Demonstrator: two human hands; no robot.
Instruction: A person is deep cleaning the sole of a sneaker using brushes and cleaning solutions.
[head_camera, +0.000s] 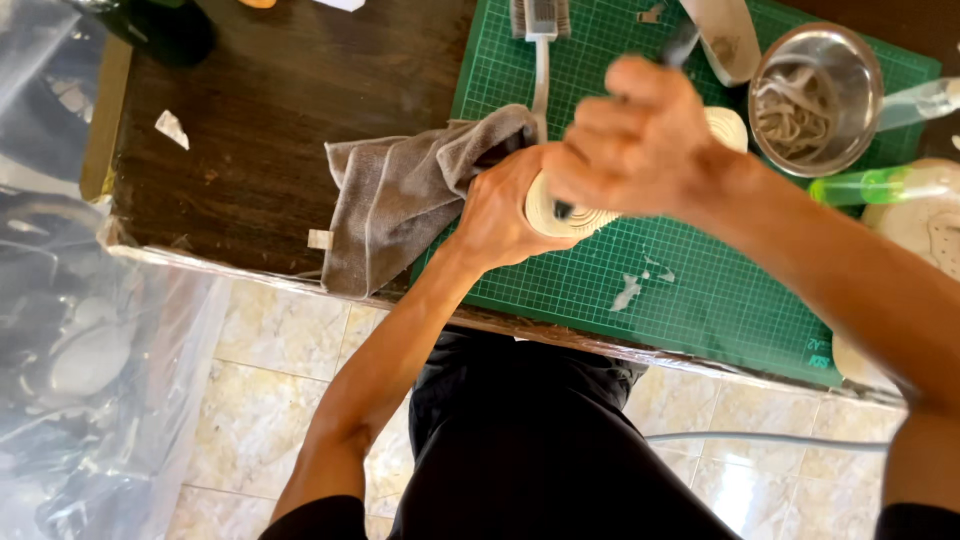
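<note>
L hand (497, 215) gripping white shoe (570, 212) w/ grey cloth (400, 195); R hand (635, 140) clamping brush over it. Steel bowl (815, 95) holding laces, mat's (700, 300) far-right corner.

It looks like a small home workshop: a green cutting mat (690, 290) on a dark wooden table (270, 130), above a tiled floor (270, 400).

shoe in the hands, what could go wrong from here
The left hand grips the white shoe near the table edge, so a slip could drop it to the floor. The right hand works a dark tool fast and blurred, and might knock the steel bowl or the green bottle.
</note>
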